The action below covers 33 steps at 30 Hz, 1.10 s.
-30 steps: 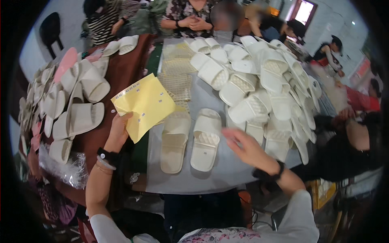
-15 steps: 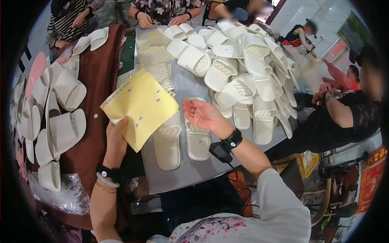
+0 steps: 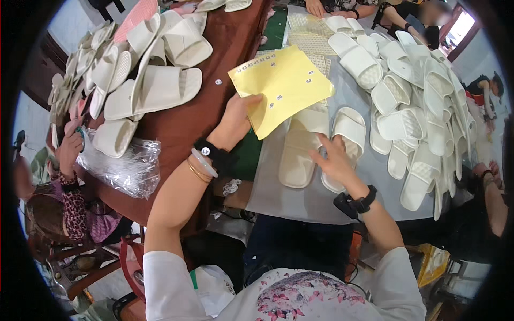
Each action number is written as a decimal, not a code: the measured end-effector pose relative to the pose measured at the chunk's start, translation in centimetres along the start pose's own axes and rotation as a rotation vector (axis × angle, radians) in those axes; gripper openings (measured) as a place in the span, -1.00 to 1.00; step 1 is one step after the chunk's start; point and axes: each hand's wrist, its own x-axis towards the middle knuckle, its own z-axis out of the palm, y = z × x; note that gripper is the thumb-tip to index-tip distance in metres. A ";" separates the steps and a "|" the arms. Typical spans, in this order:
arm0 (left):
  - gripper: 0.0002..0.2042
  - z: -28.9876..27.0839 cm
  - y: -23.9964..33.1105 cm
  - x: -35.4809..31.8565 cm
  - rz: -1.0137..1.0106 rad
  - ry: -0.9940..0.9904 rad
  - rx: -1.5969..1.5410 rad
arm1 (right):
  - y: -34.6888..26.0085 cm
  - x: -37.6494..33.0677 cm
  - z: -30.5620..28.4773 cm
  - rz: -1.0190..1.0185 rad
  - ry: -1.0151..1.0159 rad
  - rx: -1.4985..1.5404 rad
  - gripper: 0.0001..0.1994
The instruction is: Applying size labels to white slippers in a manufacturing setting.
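Note:
My left hand [image 3: 234, 121] pinches the lower left edge of a yellow sticker sheet [image 3: 282, 85] with small white round labels on it, held above the table. Under it lie two cream slippers side by side: the left slipper [image 3: 301, 151] and the right slipper [image 3: 345, 142]. My right hand [image 3: 333, 158] rests with spread fingers on the right slipper's strap. Whether a label sits under its fingertips is hidden.
A pile of cream slippers [image 3: 417, 96] covers the grey table [image 3: 300, 198] at right. More slippers [image 3: 150, 80] lie on the brown table [image 3: 214, 107] at left, with clear plastic bags [image 3: 126, 166]. Other people sit at left [image 3: 69, 155], right and the far end.
My right hand has come in from the right and settled on the right slipper. The yellow sheet stays in my left hand, and the view has swung toward the left.

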 end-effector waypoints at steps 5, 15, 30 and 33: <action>-0.68 0.2 -0.1 0.3 -0.078 -0.021 -0.095 | -0.4 1.5 0.9 0.094 0.176 0.137 -0.56; -0.65 -0.4 -0.7 0.5 -0.078 0.042 -0.002 | -1.2 -6.8 -11.7 -0.224 0.647 -0.039 -0.49; -0.65 -0.1 -0.8 1.2 -0.019 0.023 0.053 | 23.2 6.2 -40.6 0.508 0.675 -0.068 -0.56; -0.68 -0.2 -1.0 1.2 -0.011 0.027 0.062 | 22.7 5.4 -40.6 0.434 0.614 -0.047 -0.53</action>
